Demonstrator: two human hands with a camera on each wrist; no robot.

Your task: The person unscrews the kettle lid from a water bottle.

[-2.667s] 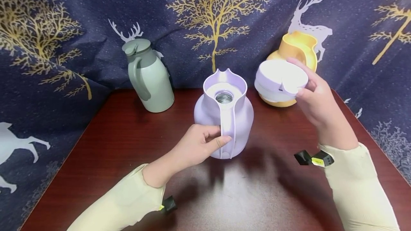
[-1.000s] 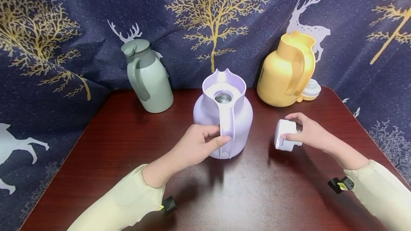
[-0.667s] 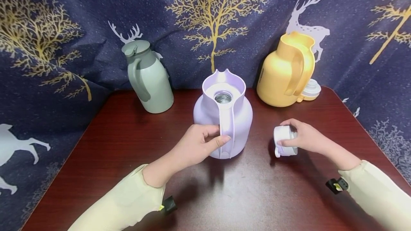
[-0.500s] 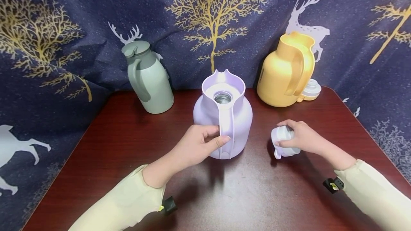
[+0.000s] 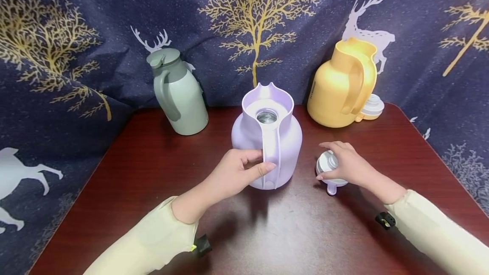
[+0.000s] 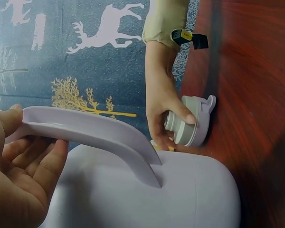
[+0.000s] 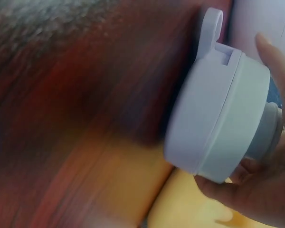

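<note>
A lilac thermos jug stands upright mid-table, its top off and its round inner mouth showing. My left hand holds the jug's handle between thumb and fingers, also seen in the left wrist view. To the right of the jug a lilac and pale grey lid lies upside down, stopper up, its small tab towards me. Around it my right hand has thumb and fingers spread. In the right wrist view the thumb stands apart from the lid, while fingers are close to its far side.
A green thermos jug with its lid on stands at the back left. At the back right is a yellow thermos jug, with its yellow and white lid beside it. A patterned dark blue cloth hangs behind the table.
The right hand has brought the lid down from beside the yellow jug, turned it stopper up onto the table, and loosened its fingers. My left hand has stayed on the handle.
</note>
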